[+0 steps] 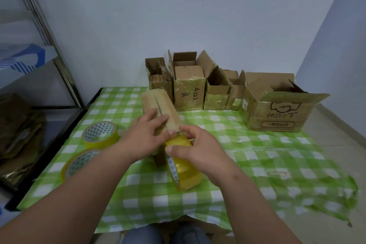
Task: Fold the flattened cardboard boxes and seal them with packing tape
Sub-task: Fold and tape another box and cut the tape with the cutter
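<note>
Head view, looking down over a table (pixel 257 164) under a green-and-white checked cloth.

Small cardboard box (pixel 160 112): lies near the middle of the table, long axis running from the near hands toward the far edge, flaps closed with the centre seam facing up. Its far end stops just short of the row of boxes at the back.

Left hand (pixel 145 134): fingers straight, laid flat across the top of the box over the seam, pressing down. Nothing gripped.

Right hand (pixel 196 149): fingers curled round a yellow tape roll (pixel 183 166), held on edge at the near end of the box; fingertips meet the box's near top edge. Whether tape is already stuck down cannot be told.

Two spare tape rolls (pixel 100 134) lie flat by the left edge, one nearer than the other, just beside the left forearm.

Far edge: a row of open boxes (pixel 188 93), flaps up, touching side by side, ending in a larger printed box (pixel 277 113) at the far right corner.

Open room: bare cloth to the right of the hands out to the right edge, and along the near edge. Cloth is torn and wrinkled at the near right corner.

Left of the table: a metal shelf (pixel 59 59) with flattened cardboard (pixel 17 132) stacked low.
</note>
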A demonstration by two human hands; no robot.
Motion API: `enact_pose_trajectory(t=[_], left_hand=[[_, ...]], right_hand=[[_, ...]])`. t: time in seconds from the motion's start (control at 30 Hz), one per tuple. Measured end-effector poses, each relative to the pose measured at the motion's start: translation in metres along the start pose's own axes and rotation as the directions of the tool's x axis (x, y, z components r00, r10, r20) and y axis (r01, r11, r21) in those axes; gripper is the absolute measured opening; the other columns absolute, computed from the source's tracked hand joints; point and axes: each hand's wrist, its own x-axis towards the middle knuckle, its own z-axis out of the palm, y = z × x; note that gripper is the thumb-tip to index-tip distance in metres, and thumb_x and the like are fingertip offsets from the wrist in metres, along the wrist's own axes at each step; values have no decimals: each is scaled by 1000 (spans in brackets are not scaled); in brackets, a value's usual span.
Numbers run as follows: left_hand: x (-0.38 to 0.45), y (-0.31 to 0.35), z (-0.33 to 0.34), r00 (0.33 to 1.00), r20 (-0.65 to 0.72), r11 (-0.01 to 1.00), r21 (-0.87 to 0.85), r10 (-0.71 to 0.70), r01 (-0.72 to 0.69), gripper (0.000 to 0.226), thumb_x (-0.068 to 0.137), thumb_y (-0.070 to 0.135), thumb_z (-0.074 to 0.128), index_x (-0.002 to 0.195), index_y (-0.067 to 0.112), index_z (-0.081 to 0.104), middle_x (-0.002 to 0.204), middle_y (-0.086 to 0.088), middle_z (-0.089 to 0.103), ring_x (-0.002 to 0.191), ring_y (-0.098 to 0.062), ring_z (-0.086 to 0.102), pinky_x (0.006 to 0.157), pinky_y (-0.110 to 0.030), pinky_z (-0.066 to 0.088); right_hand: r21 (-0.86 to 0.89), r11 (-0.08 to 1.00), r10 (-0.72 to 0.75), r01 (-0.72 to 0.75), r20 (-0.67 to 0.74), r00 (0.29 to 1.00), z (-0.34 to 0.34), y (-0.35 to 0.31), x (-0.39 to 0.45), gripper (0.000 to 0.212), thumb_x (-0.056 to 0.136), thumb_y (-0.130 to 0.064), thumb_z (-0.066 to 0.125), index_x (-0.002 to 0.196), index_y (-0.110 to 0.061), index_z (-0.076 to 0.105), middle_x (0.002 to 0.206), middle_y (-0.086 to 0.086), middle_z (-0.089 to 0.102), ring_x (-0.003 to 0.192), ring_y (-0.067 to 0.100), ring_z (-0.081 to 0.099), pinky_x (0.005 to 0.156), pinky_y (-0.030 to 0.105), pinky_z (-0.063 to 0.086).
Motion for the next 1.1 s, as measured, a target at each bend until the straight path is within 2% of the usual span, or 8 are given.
enact_pose_trajectory(t=[0.07,0.23,0.37,0.53,0.6,0.8,0.97,1.1], left_hand=[[-1,-4,2,998,-42,996,71,51,-48,85,73,79,32,149,40,37,163,4,20,148,-26,13,121,-44,13],[0,-9,6,995,-13,991,95,97,-95,91,71,81,19,152,40,30,163,9,19,150,-24,9,123,-43,11],[3,-7,0,997,36,993,94,68,-71,84,77,76,25,152,39,30,163,10,18,149,-20,15,122,-43,15],[6,-9,-2,996,36,983,159,82,-86,64,93,62,39,152,39,31,162,9,21,147,-21,18,121,-41,18],[7,-8,-3,995,37,983,158,90,-94,62,94,60,41,151,38,33,162,8,22,147,-22,20,121,-43,20],[7,-4,-8,994,55,983,148,98,-105,57,97,53,46,150,33,38,161,5,26,146,-26,26,120,-41,22],[10,-2,-13,993,62,979,172,104,-114,57,96,53,46,149,31,41,159,3,30,144,-25,31,118,-41,25],[13,0,-13,992,67,968,219,111,-123,59,96,56,44,150,33,40,160,5,30,143,-26,31,118,-40,26]], right_hand=[[133,990,52,-52,8,999,-2,11,-2,80,59,-48,78,133,-36,52,122,-4,58,107,15,62,93,38,54],[434,891,74,-134,151,986,6,31,-7,50,85,-26,75,131,-22,53,104,7,75,92,22,73,75,33,56],[622,777,5,-95,144,990,19,42,-18,55,83,-25,69,133,-18,48,101,22,72,85,35,70,83,50,54],[594,805,-74,5,91,993,25,52,-30,37,94,0,55,129,-9,55,103,18,68,96,29,63,86,41,51],[556,831,-93,27,90,992,23,51,-33,30,95,1,54,124,-7,58,105,17,71,99,33,65,89,47,52],[497,865,-97,70,28,995,25,49,-35,20,95,-15,62,115,-13,65,102,15,74,96,36,69,88,50,53],[509,854,-87,109,-67,994,35,49,-39,28,79,-40,67,99,-21,72,100,34,62,82,31,60,82,61,51],[475,868,-97,145,-123,988,41,51,-44,24,85,-40,64,102,-24,70,99,25,67,79,35,62,80,57,52]])
